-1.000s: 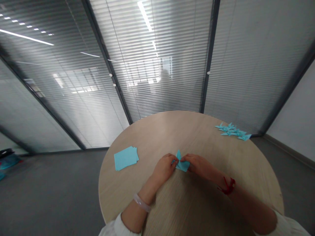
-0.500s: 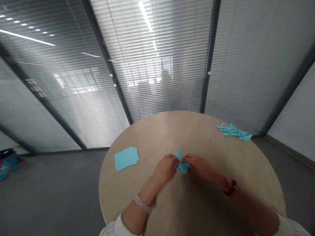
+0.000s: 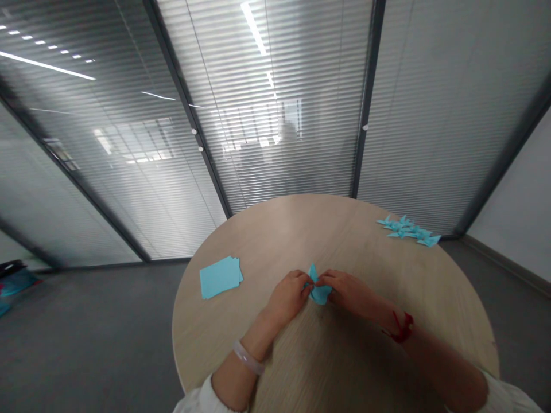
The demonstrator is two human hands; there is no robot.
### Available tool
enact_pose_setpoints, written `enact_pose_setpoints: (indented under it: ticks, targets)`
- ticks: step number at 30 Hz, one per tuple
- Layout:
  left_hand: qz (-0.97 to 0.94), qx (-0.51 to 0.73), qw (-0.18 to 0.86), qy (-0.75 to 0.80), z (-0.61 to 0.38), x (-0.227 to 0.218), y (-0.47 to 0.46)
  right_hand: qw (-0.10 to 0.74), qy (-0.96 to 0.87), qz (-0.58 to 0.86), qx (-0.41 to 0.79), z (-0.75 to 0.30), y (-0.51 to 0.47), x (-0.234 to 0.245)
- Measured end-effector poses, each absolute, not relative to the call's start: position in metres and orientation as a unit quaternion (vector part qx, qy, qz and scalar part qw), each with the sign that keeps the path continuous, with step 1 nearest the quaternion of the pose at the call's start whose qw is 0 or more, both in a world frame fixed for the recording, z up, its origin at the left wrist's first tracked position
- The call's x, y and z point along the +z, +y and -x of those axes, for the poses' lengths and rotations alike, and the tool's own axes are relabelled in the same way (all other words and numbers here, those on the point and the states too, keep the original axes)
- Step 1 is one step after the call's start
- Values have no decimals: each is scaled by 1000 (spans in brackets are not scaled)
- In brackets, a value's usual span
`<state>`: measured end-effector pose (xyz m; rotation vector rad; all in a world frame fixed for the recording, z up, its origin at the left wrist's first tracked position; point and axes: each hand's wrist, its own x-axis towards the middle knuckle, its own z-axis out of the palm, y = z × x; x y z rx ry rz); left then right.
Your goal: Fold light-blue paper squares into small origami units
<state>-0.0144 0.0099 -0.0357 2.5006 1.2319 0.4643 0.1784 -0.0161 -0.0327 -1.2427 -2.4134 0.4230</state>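
Head view: palms down and angled inward over a round wooden table, a person's left hand and right hand meet at a folded blue paper, bent fingers pinched nearly closed on its opposite sides. Knuckles hide the paper's side edges and the thumbs' exact hold, while white sleeves run off the bottom edge.

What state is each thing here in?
Folded paper, creased, one point jutting away from the person
Left grip, pinching its left side
Right grip, pinching its right side
Paper stack, flat, edges uneven
Pointed paper pieces, folded, clustered
Blinds, lowered
Pale bracelet, worn
Red bracelet, worn
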Motion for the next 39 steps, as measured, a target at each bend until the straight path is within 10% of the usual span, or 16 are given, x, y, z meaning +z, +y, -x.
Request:
enact_pose_setpoints:
  ticks: [39]
  targets:
    - [-881,147,142,427,15,-32,6,202,-863,436,158,-179,-14,-37]
